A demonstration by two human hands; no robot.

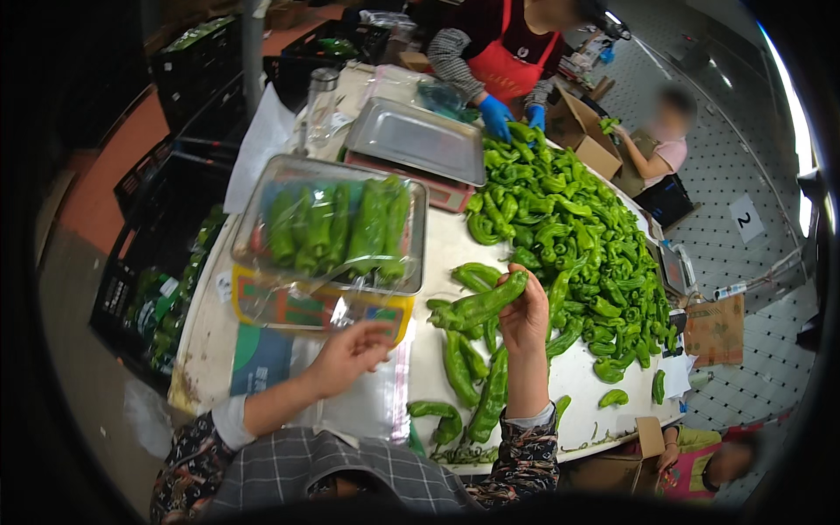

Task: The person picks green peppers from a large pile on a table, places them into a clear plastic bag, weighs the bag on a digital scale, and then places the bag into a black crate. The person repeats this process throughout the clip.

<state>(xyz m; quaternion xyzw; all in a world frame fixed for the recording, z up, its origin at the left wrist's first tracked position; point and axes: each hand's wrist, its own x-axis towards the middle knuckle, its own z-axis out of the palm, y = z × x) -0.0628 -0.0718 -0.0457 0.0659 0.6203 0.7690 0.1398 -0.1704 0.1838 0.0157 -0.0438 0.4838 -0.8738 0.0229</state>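
Note:
My right hand (527, 314) grips a long green pepper (482, 308) near one end, above several loose peppers on the white table (446, 236). My left hand (353, 357) holds nothing; its fingers are loosely apart over the front of a yellow-edged scale (289, 308). On that scale's metal tray (420, 262) lies a clear plastic bag (344, 197) with several green peppers in it, its mouth towards me. Flat clear bags (354, 410) lie at the table's near edge, below my left hand. A large heap of green peppers (558, 216) spreads to the right.
A second scale with a metal tray (420, 138) stands farther back beside a glass jar (321, 98). Across the table, a co-worker's blue-gloved hand (495, 118) touches the heap. Black crates (151, 295) holding bagged greens stand left. Other people sit beside cardboard boxes (597, 154) at right.

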